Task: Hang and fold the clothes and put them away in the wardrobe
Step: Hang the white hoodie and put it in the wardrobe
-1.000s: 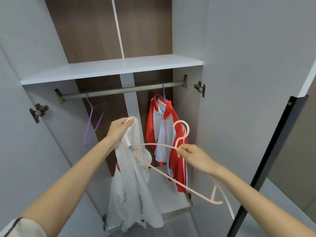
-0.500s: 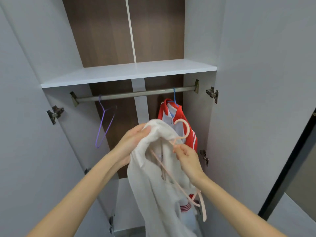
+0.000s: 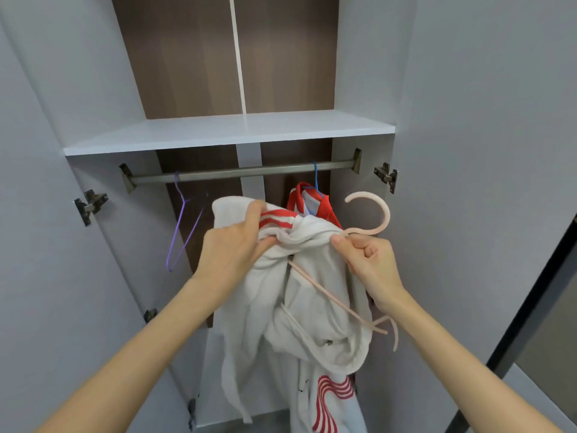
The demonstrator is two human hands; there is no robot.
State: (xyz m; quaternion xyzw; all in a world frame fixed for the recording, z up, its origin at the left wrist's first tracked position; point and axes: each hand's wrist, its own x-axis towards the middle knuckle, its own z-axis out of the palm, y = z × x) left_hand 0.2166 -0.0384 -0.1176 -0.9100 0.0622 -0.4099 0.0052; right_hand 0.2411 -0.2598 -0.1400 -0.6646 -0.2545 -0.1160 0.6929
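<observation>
Wardrobe [image 3: 187, 57] fills my whole feed, doors swung wide, with a white shelf [image 3: 231, 129] across it. The white top [image 3: 315, 295] with red stripes is up in front of the opening, between both hands and not on the rail, bunched at the top with the rest dangling down. The metal rail [image 3: 243, 174] sits just under the shelf. My left hand [image 3: 231, 248] is clamped on a wad of the fabric by the red stripes. My right hand [image 3: 365, 260] pinches the pink hanger [image 3: 382, 210] just below its hook along with some cloth; one hanger arm runs diagonally down through the top. A red and white jacket [image 3: 312, 203] hangs behind on a blue hanger [image 3: 315, 178], and a bare purple hanger [image 3: 182, 232] hangs on the rail's left.
</observation>
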